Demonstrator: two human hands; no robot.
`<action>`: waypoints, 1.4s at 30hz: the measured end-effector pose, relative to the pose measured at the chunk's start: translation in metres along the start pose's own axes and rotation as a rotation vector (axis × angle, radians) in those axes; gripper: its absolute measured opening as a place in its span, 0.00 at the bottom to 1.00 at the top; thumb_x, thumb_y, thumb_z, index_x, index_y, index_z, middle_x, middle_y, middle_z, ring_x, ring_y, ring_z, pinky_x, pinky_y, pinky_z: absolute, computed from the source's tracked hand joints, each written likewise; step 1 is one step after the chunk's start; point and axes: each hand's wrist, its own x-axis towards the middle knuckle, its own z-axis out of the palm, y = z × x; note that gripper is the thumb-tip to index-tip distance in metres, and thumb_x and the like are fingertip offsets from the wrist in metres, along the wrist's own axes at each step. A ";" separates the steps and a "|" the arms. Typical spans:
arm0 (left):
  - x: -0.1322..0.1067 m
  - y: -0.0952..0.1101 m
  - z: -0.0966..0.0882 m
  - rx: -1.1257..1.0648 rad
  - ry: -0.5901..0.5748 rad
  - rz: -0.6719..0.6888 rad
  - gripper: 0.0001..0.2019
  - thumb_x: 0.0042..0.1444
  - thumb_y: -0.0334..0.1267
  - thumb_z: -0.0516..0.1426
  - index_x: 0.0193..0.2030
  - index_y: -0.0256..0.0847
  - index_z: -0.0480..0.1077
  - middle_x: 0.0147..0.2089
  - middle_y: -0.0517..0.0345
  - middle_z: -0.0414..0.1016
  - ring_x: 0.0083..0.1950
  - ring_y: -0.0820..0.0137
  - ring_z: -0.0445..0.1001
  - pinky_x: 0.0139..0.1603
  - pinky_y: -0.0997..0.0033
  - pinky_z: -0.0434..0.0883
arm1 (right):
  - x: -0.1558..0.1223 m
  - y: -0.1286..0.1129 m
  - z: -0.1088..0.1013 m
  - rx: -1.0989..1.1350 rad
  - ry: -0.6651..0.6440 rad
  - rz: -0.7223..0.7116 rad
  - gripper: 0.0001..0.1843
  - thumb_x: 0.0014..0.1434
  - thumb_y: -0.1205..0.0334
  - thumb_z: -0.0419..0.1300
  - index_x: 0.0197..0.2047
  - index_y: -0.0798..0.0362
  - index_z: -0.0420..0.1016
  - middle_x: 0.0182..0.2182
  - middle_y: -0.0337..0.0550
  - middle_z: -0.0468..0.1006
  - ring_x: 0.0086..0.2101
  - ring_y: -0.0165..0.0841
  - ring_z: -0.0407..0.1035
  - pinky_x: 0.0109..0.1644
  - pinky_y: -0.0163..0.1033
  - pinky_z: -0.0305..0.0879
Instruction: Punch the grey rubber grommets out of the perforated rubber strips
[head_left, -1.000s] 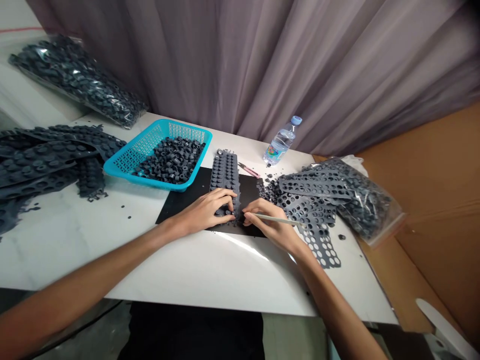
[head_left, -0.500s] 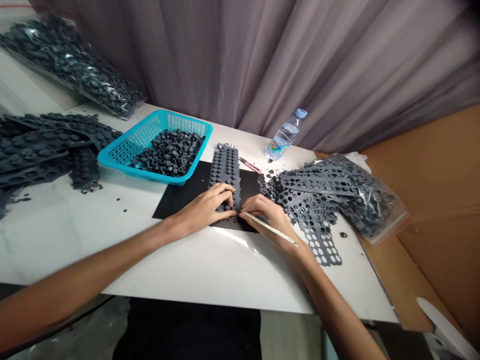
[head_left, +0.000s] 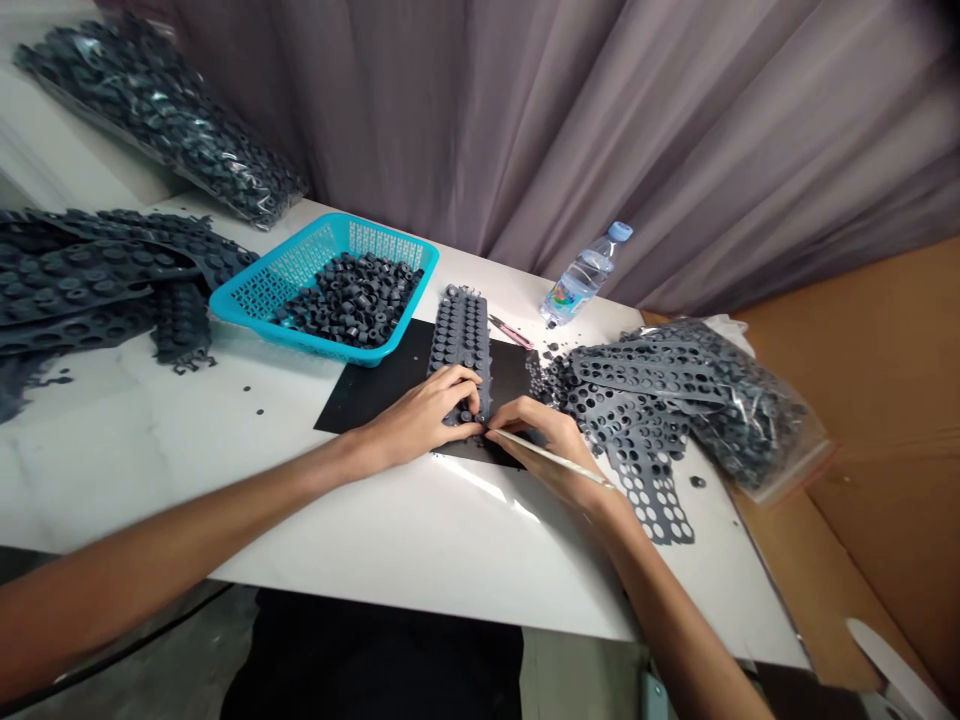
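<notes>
A dark grey rubber strip (head_left: 458, 335) studded with small round pieces lies lengthwise on a black mat (head_left: 382, 385). My left hand (head_left: 422, 418) presses down on the strip's near end, fingers curled over the pieces. My right hand (head_left: 546, 438) pinches a thin pale stick (head_left: 555, 458), its tip touching the strip's near right corner beside my left fingertips.
A turquoise basket (head_left: 300, 275) holds several loose grey rings. Punched-out strips (head_left: 637, 420) and a bag of parts (head_left: 757, 420) lie right; more strips (head_left: 90, 290) and another bag (head_left: 150, 110) lie left. A water bottle (head_left: 585, 275) and pink-handled tool (head_left: 510, 332) lie behind. Cardboard (head_left: 877, 380) stands right.
The view drifted slightly. My right hand edged closer to the strip and the stick swung to point toward me; my left hand stayed pressed on the near end.
</notes>
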 end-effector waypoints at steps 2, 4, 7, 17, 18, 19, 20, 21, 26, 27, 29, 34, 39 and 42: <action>0.000 -0.001 0.000 -0.008 -0.001 -0.003 0.06 0.64 0.41 0.62 0.43 0.44 0.71 0.62 0.51 0.69 0.67 0.58 0.67 0.69 0.55 0.65 | 0.000 -0.001 0.000 -0.005 0.005 0.004 0.07 0.69 0.56 0.62 0.44 0.49 0.78 0.41 0.43 0.79 0.39 0.34 0.75 0.47 0.41 0.75; 0.001 -0.002 0.001 -0.017 0.004 -0.006 0.06 0.64 0.41 0.62 0.43 0.45 0.71 0.62 0.52 0.69 0.67 0.58 0.68 0.69 0.55 0.65 | 0.000 -0.003 0.001 -0.029 0.013 0.001 0.06 0.70 0.56 0.61 0.44 0.49 0.77 0.42 0.44 0.79 0.40 0.35 0.75 0.48 0.41 0.75; 0.001 -0.002 0.001 -0.016 0.008 -0.004 0.06 0.64 0.41 0.62 0.43 0.45 0.71 0.62 0.52 0.69 0.67 0.58 0.68 0.68 0.55 0.65 | -0.001 -0.004 0.000 -0.101 0.003 -0.028 0.06 0.71 0.57 0.59 0.45 0.49 0.76 0.42 0.44 0.78 0.40 0.34 0.74 0.49 0.40 0.74; 0.001 -0.002 -0.001 0.011 -0.007 0.006 0.06 0.64 0.40 0.62 0.44 0.45 0.70 0.63 0.52 0.68 0.66 0.58 0.68 0.69 0.56 0.65 | 0.000 0.007 0.013 -0.521 -0.008 -0.166 0.13 0.75 0.58 0.52 0.58 0.49 0.72 0.48 0.48 0.80 0.47 0.37 0.76 0.47 0.39 0.74; 0.001 -0.002 -0.001 0.013 -0.008 0.008 0.06 0.64 0.40 0.62 0.44 0.45 0.70 0.63 0.52 0.68 0.66 0.58 0.68 0.69 0.56 0.65 | 0.000 0.007 0.014 -0.565 -0.009 -0.182 0.15 0.76 0.58 0.51 0.60 0.49 0.72 0.48 0.48 0.80 0.47 0.38 0.75 0.47 0.40 0.74; 0.001 -0.003 -0.001 0.014 -0.008 0.011 0.06 0.64 0.40 0.62 0.44 0.45 0.70 0.63 0.52 0.68 0.66 0.58 0.68 0.69 0.56 0.65 | 0.000 0.007 0.015 -0.605 -0.011 -0.195 0.16 0.76 0.58 0.50 0.60 0.50 0.72 0.48 0.49 0.80 0.47 0.38 0.75 0.46 0.40 0.74; 0.001 -0.003 -0.001 0.015 -0.009 0.013 0.06 0.64 0.40 0.62 0.45 0.45 0.70 0.63 0.52 0.68 0.66 0.58 0.68 0.69 0.55 0.64 | -0.001 0.007 0.016 -0.640 -0.008 -0.209 0.17 0.76 0.58 0.49 0.61 0.50 0.72 0.48 0.50 0.80 0.46 0.39 0.75 0.45 0.40 0.74; 0.002 -0.003 -0.001 0.013 -0.009 0.014 0.06 0.64 0.40 0.62 0.45 0.45 0.70 0.62 0.52 0.68 0.66 0.58 0.68 0.70 0.55 0.64 | -0.001 0.007 0.016 -0.668 -0.005 -0.224 0.17 0.77 0.58 0.49 0.60 0.51 0.73 0.48 0.50 0.80 0.46 0.39 0.75 0.44 0.41 0.74; 0.002 0.001 -0.004 -0.047 -0.009 0.015 0.07 0.64 0.40 0.61 0.45 0.45 0.68 0.60 0.51 0.68 0.66 0.58 0.66 0.68 0.54 0.65 | -0.002 0.011 0.019 -0.746 -0.014 -0.283 0.17 0.76 0.61 0.49 0.61 0.53 0.73 0.46 0.52 0.80 0.44 0.42 0.74 0.44 0.45 0.72; 0.002 0.002 -0.004 -0.066 -0.005 0.012 0.08 0.64 0.40 0.61 0.47 0.45 0.67 0.59 0.52 0.69 0.64 0.58 0.67 0.67 0.54 0.65 | -0.002 0.012 0.020 -0.757 -0.015 -0.285 0.17 0.76 0.61 0.49 0.61 0.54 0.73 0.45 0.52 0.81 0.44 0.42 0.74 0.44 0.45 0.72; 0.002 0.002 -0.003 -0.089 0.001 0.002 0.11 0.64 0.40 0.61 0.50 0.46 0.65 0.57 0.53 0.69 0.62 0.59 0.68 0.65 0.54 0.66 | -0.002 0.013 0.022 -0.766 0.008 -0.275 0.17 0.76 0.60 0.49 0.59 0.53 0.74 0.45 0.51 0.81 0.43 0.42 0.75 0.45 0.45 0.72; 0.002 -0.001 -0.002 -0.100 -0.011 -0.019 0.13 0.65 0.44 0.62 0.49 0.46 0.63 0.58 0.52 0.67 0.63 0.58 0.67 0.66 0.55 0.65 | -0.003 0.009 0.013 -0.676 0.253 -0.083 0.18 0.76 0.57 0.49 0.63 0.49 0.72 0.50 0.50 0.80 0.43 0.39 0.77 0.42 0.42 0.72; 0.001 -0.001 -0.006 -0.097 -0.086 -0.018 0.13 0.67 0.45 0.60 0.51 0.46 0.63 0.61 0.51 0.65 0.66 0.58 0.64 0.67 0.55 0.62 | -0.008 0.004 -0.005 -0.382 0.231 0.002 0.15 0.74 0.54 0.55 0.57 0.45 0.79 0.47 0.46 0.82 0.43 0.38 0.78 0.46 0.41 0.73; 0.000 0.000 -0.007 -0.070 -0.079 0.002 0.13 0.67 0.45 0.60 0.53 0.46 0.63 0.62 0.51 0.65 0.66 0.59 0.64 0.67 0.55 0.62 | -0.008 -0.002 -0.006 -0.220 0.115 0.021 0.13 0.71 0.53 0.59 0.55 0.45 0.79 0.43 0.42 0.83 0.40 0.35 0.79 0.45 0.39 0.74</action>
